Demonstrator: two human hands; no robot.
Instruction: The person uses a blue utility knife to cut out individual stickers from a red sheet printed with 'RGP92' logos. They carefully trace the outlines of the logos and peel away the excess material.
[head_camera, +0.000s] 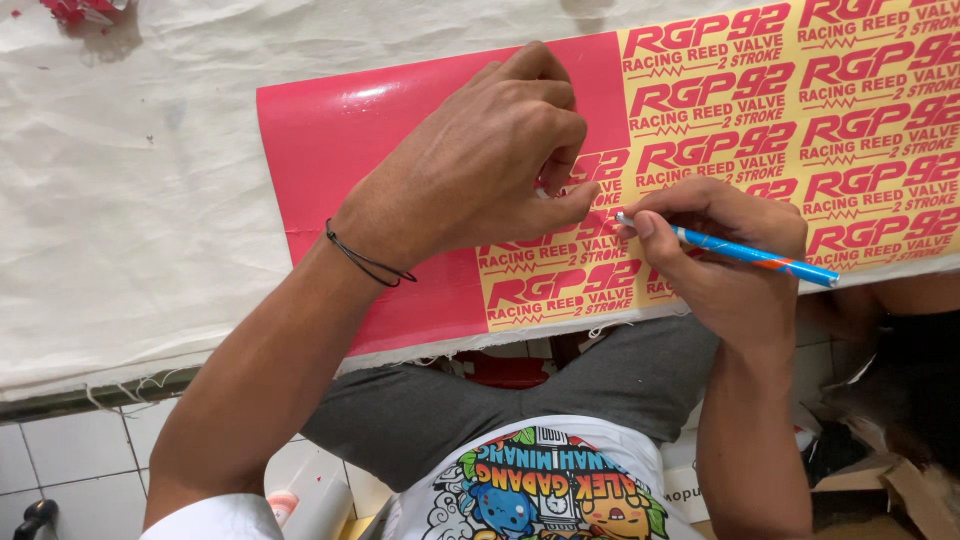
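A glossy red vinyl sheet (330, 140) lies on a white cloth-covered table (120, 200); its right part is covered with yellow stickers carrying red lettering (860, 120). My left hand (480, 160) rests on the sheet, thumb and fingers pinching at a small piece by the edge of the yellow area. My right hand (725, 250) grips a blue pen-like tool (750, 253) with an orange band, its tip pointing left toward my left thumb. A thin black cord circles my left wrist.
The table's front edge runs across the view, with frayed threads hanging. Below are my grey shorts (500, 400), a printed white shirt, white floor tiles (60, 450) and cardboard boxes (890, 480) at lower right. Red scraps (75, 10) lie at top left.
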